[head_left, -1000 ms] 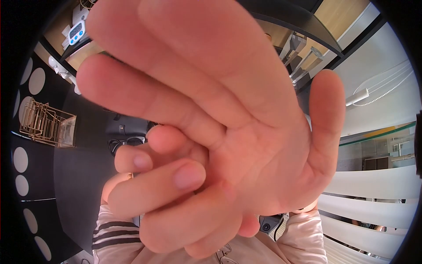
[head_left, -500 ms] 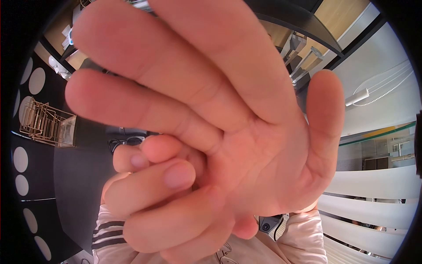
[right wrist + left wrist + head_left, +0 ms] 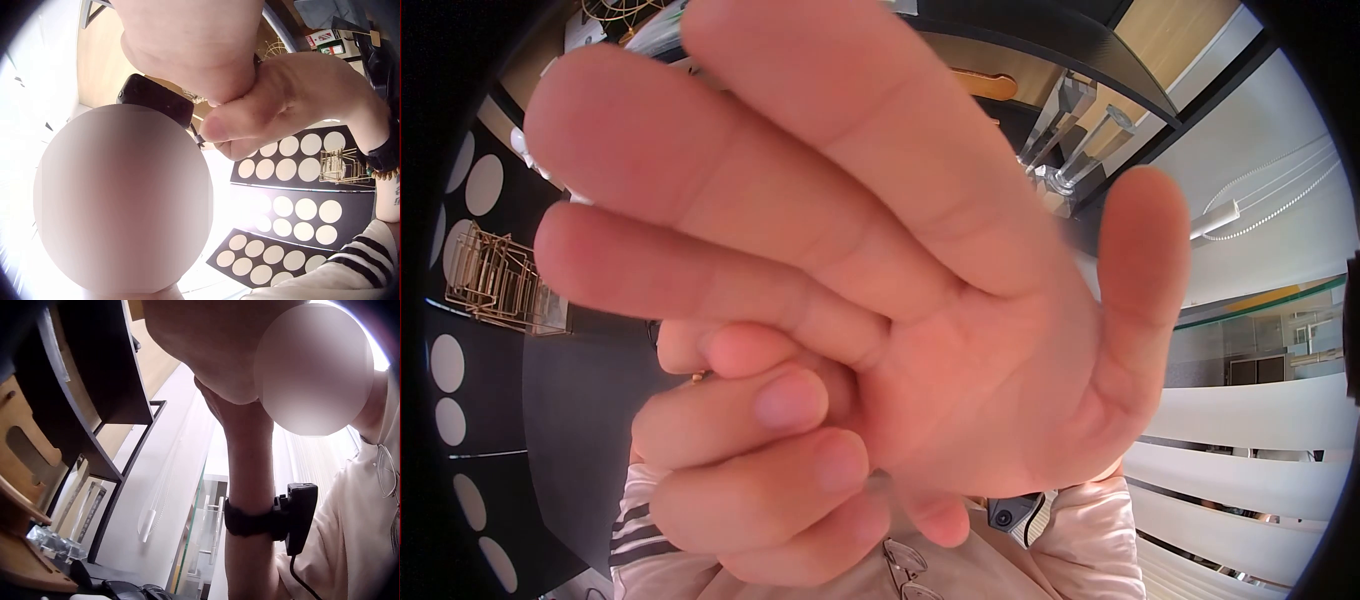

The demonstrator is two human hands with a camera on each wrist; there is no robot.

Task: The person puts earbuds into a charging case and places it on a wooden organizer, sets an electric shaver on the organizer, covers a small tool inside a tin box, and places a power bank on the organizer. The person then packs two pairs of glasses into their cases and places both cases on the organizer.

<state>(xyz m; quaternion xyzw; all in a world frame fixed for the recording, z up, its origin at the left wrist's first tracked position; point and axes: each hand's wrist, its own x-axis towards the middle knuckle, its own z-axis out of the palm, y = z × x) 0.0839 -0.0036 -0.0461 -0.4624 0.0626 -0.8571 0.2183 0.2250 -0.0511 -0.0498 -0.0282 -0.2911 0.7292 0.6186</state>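
Note:
My right hand (image 3: 960,370) fills the head view, palm towards the camera. Its thumb stands out to the right, and three long fingers stretch up and left. Below them, my left hand (image 3: 745,500) holds the little-finger side of the right hand, its fingers curled over the palm edge. A rounded fingertip, seemingly the right little finger (image 3: 750,350), shows among the curled fingers. From the right wrist view, the left thumb (image 3: 219,128) rests against the underside of the right hand. A black wrist camera (image 3: 301,515) is strapped to the right forearm in the left wrist view.
A gold wire rack (image 3: 500,280) stands at the left of the dark table (image 3: 590,410). Clear crystal pieces (image 3: 1090,150) sit behind the right hand, near a dark shelf (image 3: 1040,50). A striped sleeve (image 3: 362,259) covers the left arm. White slats (image 3: 1250,480) lie at right.
The right hand's long fingers have swung down and left and spread slightly. The left hand's curled fingers have shifted down and left too. Glasses on the table and a timer are now covered.

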